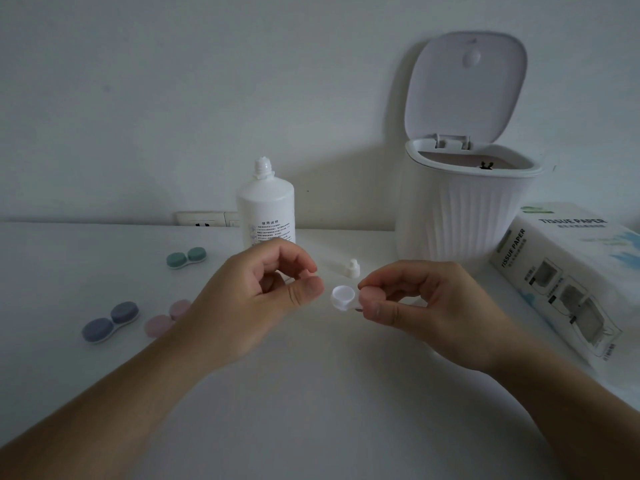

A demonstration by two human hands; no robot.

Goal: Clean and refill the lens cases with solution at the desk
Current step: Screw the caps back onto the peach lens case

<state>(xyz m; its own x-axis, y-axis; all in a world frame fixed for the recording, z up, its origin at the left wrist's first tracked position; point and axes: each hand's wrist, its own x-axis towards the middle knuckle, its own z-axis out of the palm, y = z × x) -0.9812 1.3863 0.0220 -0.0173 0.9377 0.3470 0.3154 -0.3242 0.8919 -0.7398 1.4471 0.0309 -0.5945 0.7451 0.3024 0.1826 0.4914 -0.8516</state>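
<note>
My right hand (419, 299) pinches a white lens case (343, 298) by its right end, just above the desk's middle. The case's left well is uncovered and faces up; its right well is hidden under my fingers. My left hand (256, 299) hovers just left of the case with curled fingers, thumb against index, around a small pale cap (288, 279) that is mostly hidden. The white solution bottle (266, 206) stands uncapped behind my hands. Its nozzle cap (352, 269) sits on the desk beside it.
Three closed lens cases lie on the left: green (186, 258), blue (110, 321) and pink (166, 318), the last partly behind my left wrist. A white bin (460, 209) with its lid up stands at the back right. A tissue paper pack (571, 271) lies at the right edge.
</note>
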